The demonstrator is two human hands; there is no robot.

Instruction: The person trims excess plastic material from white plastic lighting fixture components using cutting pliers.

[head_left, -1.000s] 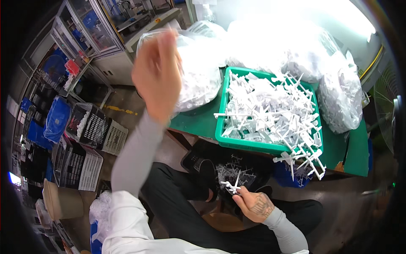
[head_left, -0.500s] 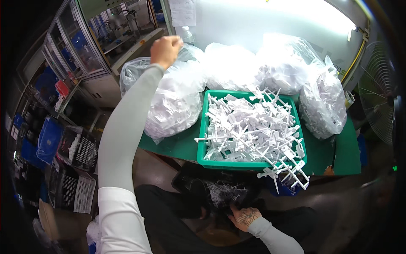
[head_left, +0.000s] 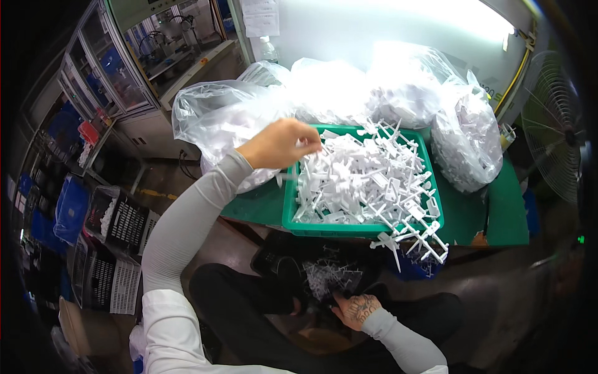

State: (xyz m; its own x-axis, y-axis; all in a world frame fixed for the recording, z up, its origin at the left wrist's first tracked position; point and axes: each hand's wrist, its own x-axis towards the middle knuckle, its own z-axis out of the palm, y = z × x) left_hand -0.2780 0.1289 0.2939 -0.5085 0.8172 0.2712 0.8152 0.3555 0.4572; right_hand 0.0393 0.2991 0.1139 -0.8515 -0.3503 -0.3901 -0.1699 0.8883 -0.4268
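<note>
My left hand (head_left: 283, 143) is over the left edge of a green tray (head_left: 288, 209), its fingers curled in. What they hold, if anything, is hidden. Heaped in the tray are many white plastic parts (head_left: 374, 177) with thin rods and flat tabs, some blurred below the fingers. A tangle of these parts (head_left: 414, 242) hangs over the front right corner. Low by my lap, my right hand (head_left: 357, 310) is beside a dark bin with thin, pale plastic pieces (head_left: 329, 277) in it. Its visible thumb and forefinger are apart, with nothing seen between them; the other fingers are hidden.
Clear plastic bags of white parts stand behind the tray, with one bag (head_left: 218, 118) at its left and another (head_left: 467, 143) at its right. A wire fan (head_left: 554, 124) is at far right. Black crates (head_left: 118, 218) and a glass-doored machine (head_left: 103, 62) are on the left.
My left hand has come down and right from above the left bag to the tray's left edge. My right hand stays by the dark bin. The view has shifted slightly.
</note>
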